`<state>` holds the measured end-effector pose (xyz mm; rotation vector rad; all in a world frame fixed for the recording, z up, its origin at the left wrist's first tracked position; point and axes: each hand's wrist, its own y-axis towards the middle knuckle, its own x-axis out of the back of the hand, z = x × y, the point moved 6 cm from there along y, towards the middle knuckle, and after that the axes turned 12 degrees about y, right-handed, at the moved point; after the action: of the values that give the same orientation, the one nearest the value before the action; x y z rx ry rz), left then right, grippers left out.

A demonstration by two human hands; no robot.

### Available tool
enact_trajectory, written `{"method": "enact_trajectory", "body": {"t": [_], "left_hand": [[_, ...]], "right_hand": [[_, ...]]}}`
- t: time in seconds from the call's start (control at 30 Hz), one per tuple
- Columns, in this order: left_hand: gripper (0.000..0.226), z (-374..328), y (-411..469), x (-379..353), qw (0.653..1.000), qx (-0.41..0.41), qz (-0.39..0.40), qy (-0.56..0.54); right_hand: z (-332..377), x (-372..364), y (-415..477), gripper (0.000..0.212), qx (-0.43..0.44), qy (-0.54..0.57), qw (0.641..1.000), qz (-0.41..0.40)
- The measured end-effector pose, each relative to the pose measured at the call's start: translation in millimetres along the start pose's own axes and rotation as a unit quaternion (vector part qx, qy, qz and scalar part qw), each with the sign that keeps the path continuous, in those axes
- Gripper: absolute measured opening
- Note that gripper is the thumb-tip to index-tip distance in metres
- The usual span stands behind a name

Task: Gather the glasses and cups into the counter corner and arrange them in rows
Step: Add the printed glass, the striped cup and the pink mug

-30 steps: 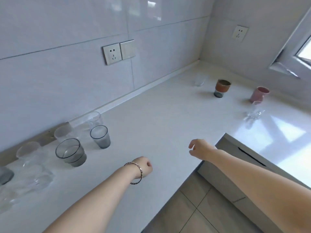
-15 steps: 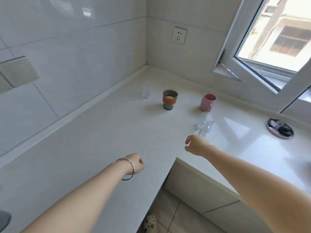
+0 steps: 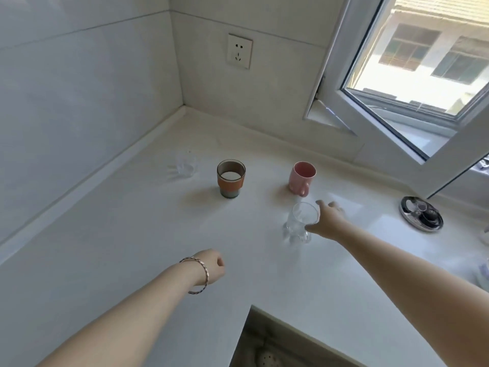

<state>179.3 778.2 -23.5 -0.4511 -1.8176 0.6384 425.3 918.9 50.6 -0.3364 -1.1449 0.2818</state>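
Note:
A clear glass (image 3: 299, 223) stands on the white counter (image 3: 132, 234), in front of a pink mug (image 3: 301, 177). My right hand (image 3: 326, 219) reaches to the glass's right side, thumb and fingers spread on either side of it without a closed grip. Left of the mug stands a glass cup with an orange sleeve (image 3: 230, 178). Another small clear glass (image 3: 186, 164) sits closer to the left wall. My left hand (image 3: 211, 266), a bracelet on its wrist, hovers loosely curled over the counter and holds nothing.
The counter corner (image 3: 185, 112) lies behind the cups, under a wall socket (image 3: 239, 51). An open window sash (image 3: 397, 109) leans in over the counter's right part. A round metal tray (image 3: 420, 217) with small items sits at the right.
The view has swung right from the glasses along the left wall to the corner. My right hand has moved forward to the clear glass. My left hand stays loosely curled.

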Motion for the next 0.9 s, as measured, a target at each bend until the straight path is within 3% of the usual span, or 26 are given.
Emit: {"method": "enact_trajectory", "body": {"t": [0.2,0.33,0.47,0.6,0.77,0.9], "left_hand": [[0.024,-4,22,7,0.997,0.063,-0.011,-0.039],[0.016,-5,25,8,0.992,0.119,-0.010,-0.051],[0.026,-1,21,1,0.984,0.162,-0.020,-0.072],[0.035,14,-8,-17,0.969,0.215,-0.040,-0.116],[0.039,56,-81,-64,0.927,0.319,-0.052,-0.190],[0.041,88,-161,-105,0.888,0.379,-0.078,-0.248]], "right_hand": [[-1,-12,50,0.100,0.032,0.015,0.998,0.054],[1,-25,68,0.087,0.079,-0.080,0.987,0.111],[21,-30,76,0.081,0.153,-0.155,0.967,0.130],[75,-46,53,0.081,0.274,-0.212,0.926,0.151],[158,-97,-24,0.082,0.448,-0.257,0.833,0.197],[207,-148,-115,0.082,0.535,-0.266,0.768,0.232]]}}
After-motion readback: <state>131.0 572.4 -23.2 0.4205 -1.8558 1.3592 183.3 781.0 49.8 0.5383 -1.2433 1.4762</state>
